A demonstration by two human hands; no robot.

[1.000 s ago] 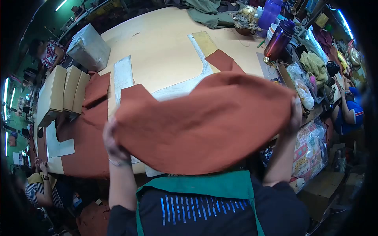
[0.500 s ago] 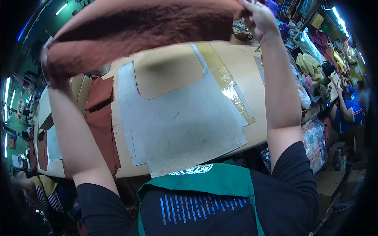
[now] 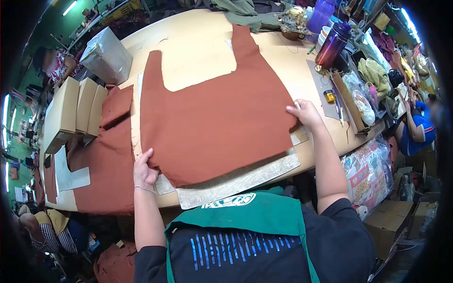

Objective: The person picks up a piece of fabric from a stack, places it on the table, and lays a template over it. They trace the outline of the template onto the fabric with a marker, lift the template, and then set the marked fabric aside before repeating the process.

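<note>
A rust-brown cut fabric piece [image 3: 217, 118] lies spread flat over a grey pattern template [image 3: 240, 179] on the wooden table [image 3: 193, 56]. My left hand [image 3: 144, 170] pinches the fabric's near left corner. At the fabric's right edge my right hand [image 3: 304, 115] holds it, with a small white object between the fingers. The template shows only along the near and left edges.
More rust-brown fabric [image 3: 106, 165] is stacked at the left beside cardboard boxes [image 3: 75, 111] and a silver-wrapped package [image 3: 106, 56]. Purple bottles [image 3: 332, 45], green cloth [image 3: 245, 16] and clutter fill the far right. Other people sit at the left [image 3: 54, 63] and right [image 3: 417, 132].
The fabric piece, held up in the air before, has been flipped over and laid flat on the template. Both hands came down with it to the table.
</note>
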